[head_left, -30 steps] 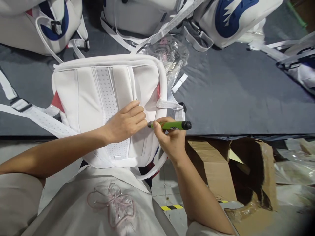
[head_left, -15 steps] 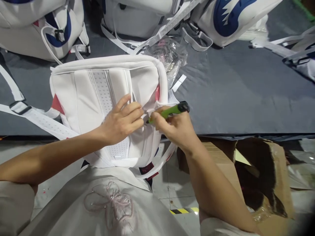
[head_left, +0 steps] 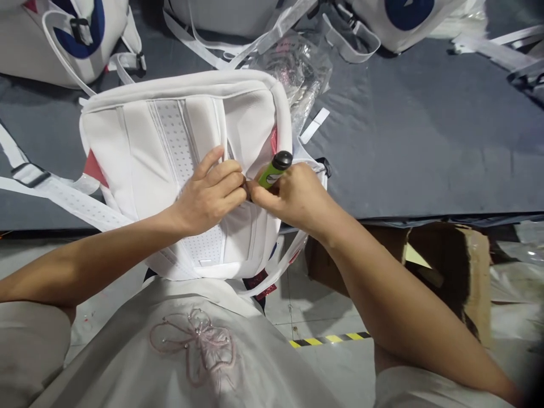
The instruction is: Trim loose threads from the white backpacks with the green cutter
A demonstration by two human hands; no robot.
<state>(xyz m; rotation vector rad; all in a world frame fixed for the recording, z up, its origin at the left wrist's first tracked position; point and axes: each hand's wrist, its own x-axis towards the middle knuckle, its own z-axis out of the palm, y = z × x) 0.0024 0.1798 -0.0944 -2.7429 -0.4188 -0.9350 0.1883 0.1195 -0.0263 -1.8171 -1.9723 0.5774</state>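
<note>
A white backpack lies back panel up at the table's front edge, against my body. My left hand rests on its padded panel, fingers curled together and gripping the fabric beside a raised edge. Close by, my right hand is wrapped round a green pen-like tool with a black end, which tilts upward. The tool's lower tip is hidden behind my right thumb and fingers. Both hands' fingertips nearly meet over the right part of the panel.
The dark grey table carries more white-and-blue backpacks along the back. A clear plastic bag lies behind my backpack. Loose straps trail left. Below the table on the right stands an open cardboard box; striped tape marks the floor.
My right hand has turned, so the green tool points more upright and its black end has swung left. The right hand has shifted slightly left and up; the left keeps its hold. The view has shifted.
</note>
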